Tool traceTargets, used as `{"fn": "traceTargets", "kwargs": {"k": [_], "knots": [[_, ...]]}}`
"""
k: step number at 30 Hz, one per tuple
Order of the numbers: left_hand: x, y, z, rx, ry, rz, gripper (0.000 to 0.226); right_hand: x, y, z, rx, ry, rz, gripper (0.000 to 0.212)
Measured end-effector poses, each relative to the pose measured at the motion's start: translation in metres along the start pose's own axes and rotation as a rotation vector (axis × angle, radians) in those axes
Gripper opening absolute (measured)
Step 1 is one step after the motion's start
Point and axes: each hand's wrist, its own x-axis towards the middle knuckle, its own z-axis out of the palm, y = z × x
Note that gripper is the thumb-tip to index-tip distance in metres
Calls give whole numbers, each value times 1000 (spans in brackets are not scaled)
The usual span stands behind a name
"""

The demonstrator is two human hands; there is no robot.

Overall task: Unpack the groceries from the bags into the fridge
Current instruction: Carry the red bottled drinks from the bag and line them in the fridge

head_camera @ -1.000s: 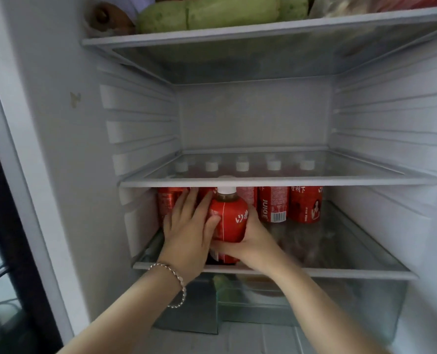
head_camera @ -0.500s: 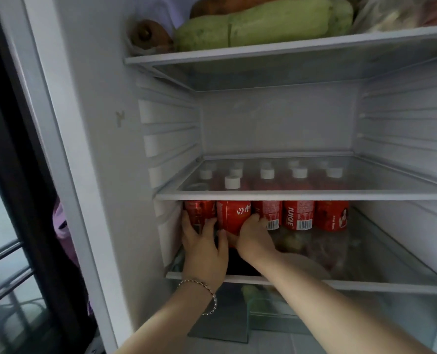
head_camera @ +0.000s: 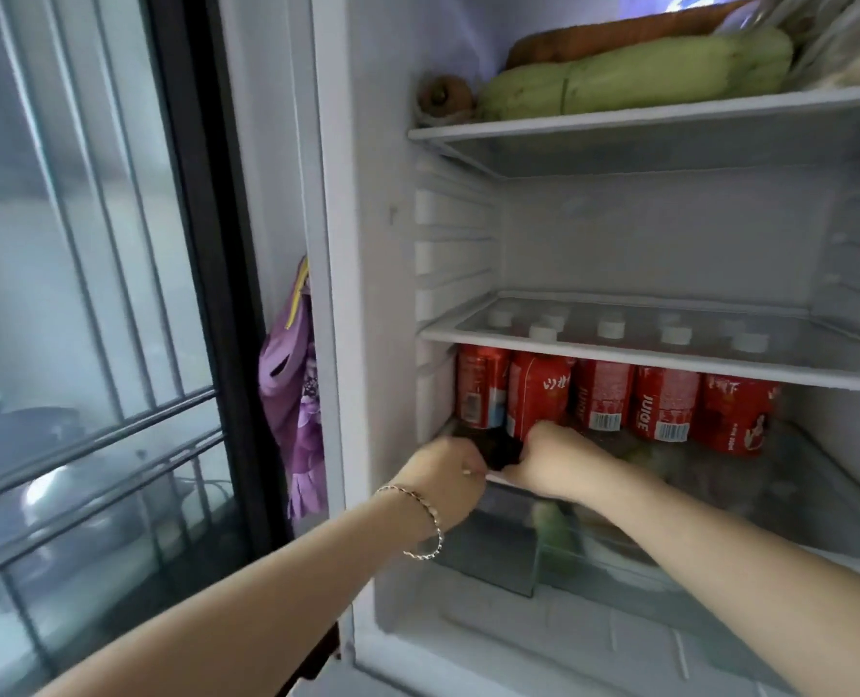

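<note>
Juice bottle (head_camera: 538,394): red label, standing at the front left of the lower glass shelf (head_camera: 815,475) inside the open fridge (head_camera: 367,244).

Surface and room: a clear crisper drawer (head_camera: 559,550) sits below that shelf, with green produce showing dimly through it. To the left of the fridge hangs a purple patterned cloth (head_camera: 294,394), and beyond it is a barred window (head_camera: 91,435).

Orientation: the bottle is upright, long axis vertical. Its white cap is up, just beneath the middle shelf (head_camera: 619,352), and its white lettering faces the camera. The dark lower part of the bottle shows between the two hands.

Hands: the left hand (head_camera: 450,467), with a bracelet (head_camera: 425,520) on the wrist, lies against the left side of the bottle's base at the shelf's front edge. The right hand (head_camera: 551,457) lies against the right side, knuckles up and just below the label. Both sets of fingers are curled inward. Blur hides whether either hand actually clasps the bottle, so the hold cannot be told.

Behind: a row of red bottles (head_camera: 664,404) stands upright, touching side by side, and their caps show through the middle shelf's glass. On the top shelf (head_camera: 644,118) a pale green gourd (head_camera: 634,78) lies on its side.
</note>
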Motion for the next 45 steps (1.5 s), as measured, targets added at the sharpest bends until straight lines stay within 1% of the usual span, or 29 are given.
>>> {"fn": "traceTargets", "kwargs": {"k": [2,4,5,6,8,9,10,11,13,14,15,17,22,25,28,31,33,35,39,40,45], "knots": [[-28,-9,-13,-15,26,-94,24,-19,-12,6,22,-73,-135,22],[-60,-23,-28,-29,-74,-223,25,-41,-27,15,76,-72,-308,25],[-78,-31,-36,14,-144,-277,25,-53,-36,22,83,-72,-392,23],[-99,-38,-42,61,-171,-329,26,-66,-45,32,72,-104,-470,21],[-143,-52,-55,304,-234,-377,27,-91,-65,55,-55,-245,-633,25],[-166,-58,-63,446,-274,-446,27,-103,-77,69,-171,-330,-725,30],[-190,-69,-67,516,-275,-510,28,-117,-91,82,-288,-399,-820,34],[-216,-78,-71,549,-257,-564,28,-134,-106,95,-374,-448,-905,36],[-277,-90,-81,532,-148,-711,28,-173,-138,116,-446,-517,-1057,37],[-311,-94,-86,542,-67,-803,28,-195,-155,127,-467,-533,-1130,37],[-344,-96,-89,554,-6,-879,29,-218,-172,138,-489,-544,-1201,36],[-416,-92,-94,613,45,-997,30,-269,-203,160,-525,-561,-1339,35],[-624,-69,-92,543,198,-1359,28,-433,-265,215,-507,-546,-1685,35],[-761,-29,-84,449,303,-1572,29,-555,-285,234,-467,-554,-1851,35],[-894,34,-70,390,443,-1786,28,-685,-291,245,-409,-597,-1998,31],[-1016,105,-53,336,593,-2003,26,-821,-290,247,-432,-592,-2180,33],[-1086,153,-38,273,700,-2149,20,-905,-287,247,-473,-605,-2259,31],[-1148,197,-23,241,799,-2251,17,-981,-281,248,-498,-647,-2324,28],[-1244,274,7,189,963,-2407,22,-1109,-257,238,-528,-712,-2483,29],[-1264,290,13,182,989,-2438,23,-1138,-251,236,-539,-689,-2554,30],[-1358,346,37,153,1108,-2551,21,-1277,-231,251,-512,-670,-2730,29]]}}
